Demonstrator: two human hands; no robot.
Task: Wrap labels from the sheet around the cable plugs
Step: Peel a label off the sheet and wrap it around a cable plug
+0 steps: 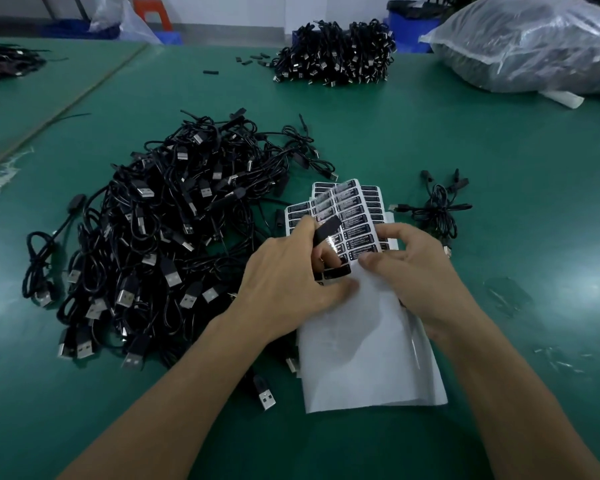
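This is a factory work room: a big green table (499, 150) holds a huge heap of black cables (160, 237) at 9 o'clock, neat bundles (333, 60) at 12 and a stuffed plastic bag (534, 43) at 2.

Green table (430, 150); big clear plastic bag (534, 43) on far right corner; blue bin (409, 32) beyond table edge; orange stool (153, 12) far left
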